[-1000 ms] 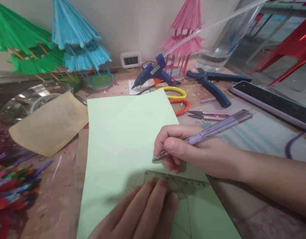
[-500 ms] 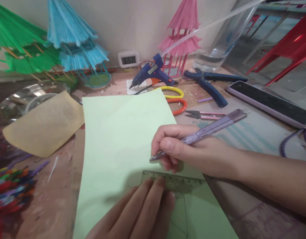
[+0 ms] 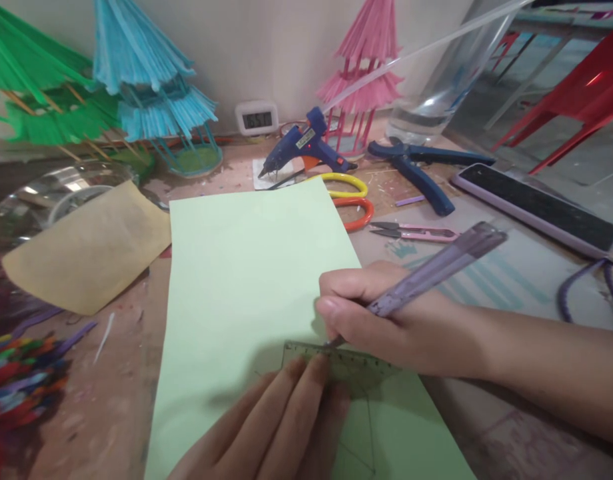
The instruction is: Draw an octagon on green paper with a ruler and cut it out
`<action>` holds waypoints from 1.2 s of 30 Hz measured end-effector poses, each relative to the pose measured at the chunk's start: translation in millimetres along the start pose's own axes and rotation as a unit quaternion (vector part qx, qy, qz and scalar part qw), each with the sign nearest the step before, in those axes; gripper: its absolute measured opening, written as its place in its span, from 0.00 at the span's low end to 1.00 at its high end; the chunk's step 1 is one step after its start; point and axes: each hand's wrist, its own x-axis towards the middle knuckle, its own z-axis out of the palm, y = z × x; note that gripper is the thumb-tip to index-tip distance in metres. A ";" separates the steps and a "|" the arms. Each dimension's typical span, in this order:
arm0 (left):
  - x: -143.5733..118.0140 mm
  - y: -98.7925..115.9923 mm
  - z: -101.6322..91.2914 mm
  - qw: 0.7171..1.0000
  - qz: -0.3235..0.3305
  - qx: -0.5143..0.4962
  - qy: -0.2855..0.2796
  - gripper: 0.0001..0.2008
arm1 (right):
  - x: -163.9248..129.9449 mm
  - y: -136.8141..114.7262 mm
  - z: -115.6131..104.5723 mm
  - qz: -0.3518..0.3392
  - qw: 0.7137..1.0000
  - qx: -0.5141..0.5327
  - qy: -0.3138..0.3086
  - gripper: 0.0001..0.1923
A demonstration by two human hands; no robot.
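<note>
A pale green sheet of paper lies flat on the worn, paint-flecked table, its long edges running away from the person, smooth and unmarked as far as the view shows. On its near part sits a clear set square ruler, greenish where the paper shows through, with fine scale marks along its far edge. The left hand presses down on this ruler with flat, extended fingers, their tips resting on its far left corner; it clasps nothing, only pins the ruler to the paper. The right hand is clenched around a translucent purple pen, thumb and forefinger pinching the barrel low down, the top end slanting up and away to the right. The pen tip meets the paper right at the ruler's far edge, just beyond the left fingertips and touching close to them. Most of the green sheet stretches away beyond both hands, while a smaller strip lies under and to the right of the left hand. Beyond the right hand, well apart from the grip, lie pink thread snips, scissors with yellow and orange handles and a blue glue gun. A tan sheet lies off to the far left.
</note>
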 end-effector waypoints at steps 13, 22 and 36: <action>5.0 0.1 -8.6 0.999 0.009 0.016 -0.045 0.21 | 3.9 -3.1 8.4 0.045 0.998 0.024 0.031 0.01; 9.1 -2.9 -13.8 0.997 0.024 0.021 -0.072 0.22 | 4.6 2.4 9.6 0.035 0.999 0.008 0.015 0.03; 10.6 -0.5 -12.5 0.998 0.011 0.008 -0.062 0.23 | 3.3 4.2 12.7 -0.057 0.996 -0.067 0.017 0.05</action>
